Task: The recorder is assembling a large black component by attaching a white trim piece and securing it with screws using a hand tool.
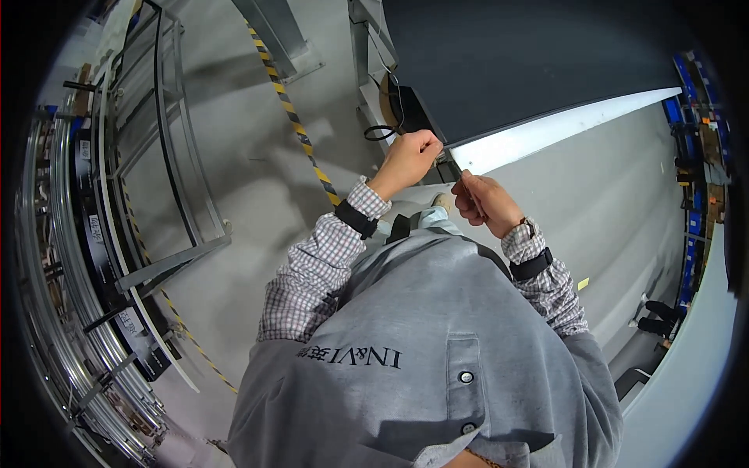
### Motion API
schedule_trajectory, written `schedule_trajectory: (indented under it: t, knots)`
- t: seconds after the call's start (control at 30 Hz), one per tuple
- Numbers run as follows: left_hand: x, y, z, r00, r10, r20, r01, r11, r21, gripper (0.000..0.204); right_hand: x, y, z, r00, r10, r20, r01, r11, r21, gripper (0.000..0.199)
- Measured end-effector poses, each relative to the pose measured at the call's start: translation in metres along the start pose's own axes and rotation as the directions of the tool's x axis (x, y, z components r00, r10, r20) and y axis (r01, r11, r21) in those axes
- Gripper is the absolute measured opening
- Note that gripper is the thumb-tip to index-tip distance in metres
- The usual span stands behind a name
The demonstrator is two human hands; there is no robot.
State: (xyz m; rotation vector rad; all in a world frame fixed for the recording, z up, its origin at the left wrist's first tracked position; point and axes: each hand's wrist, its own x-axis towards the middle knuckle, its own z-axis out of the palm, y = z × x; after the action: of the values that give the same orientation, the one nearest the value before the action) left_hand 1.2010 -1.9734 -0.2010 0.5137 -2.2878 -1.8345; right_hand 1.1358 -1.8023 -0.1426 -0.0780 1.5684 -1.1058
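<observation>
White-edged and dark on top, the large panel (546, 70) has only its near corner in work: we clench our left hand (409, 152) on that corner while our right hand (480, 199) pinches something small just below it.

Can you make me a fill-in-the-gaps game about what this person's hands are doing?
1. The left hand is closed in a ____ at the corner of the big dark panel.
2. The right hand is just below the panel's ____ edge strip.
3. Each wrist wears a ____ band over the checked sleeve.
4. On the grey floor runs a tape striped yellow and ____.

Missing words: fist; white; black; black
</observation>
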Motion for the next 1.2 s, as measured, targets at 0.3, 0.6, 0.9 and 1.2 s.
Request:
schedule_trajectory:
  t: [0.3,0.6,0.9,1.2]
  knots:
    - [-0.003,0.006,0.005,0.999,-0.044,-0.026,0.044,0.999,-0.011,0.021,0.014,-0.011,-0.005,0.998,0.029,0.049,-0.036,0.989,0.145,0.039]
    - [-0.009,0.003,0.007,0.998,-0.056,-0.006,0.056,0.998,0.019,0.021,0.013,-0.016,0.003,0.999,0.019,0.051,-0.028,0.982,0.188,0.036]
    - [-0.01,0.004,0.008,0.998,-0.049,-0.032,0.05,0.998,0.034,0.021,0.015,-0.016,0.001,0.999,0.015,0.052,-0.027,0.973,0.228,0.035]
    - [-0.009,0.01,0.006,0.999,-0.024,-0.043,0.026,0.999,0.035,0.019,0.016,-0.016,0.001,0.998,-0.006,0.06,-0.01,0.967,0.255,0.034]
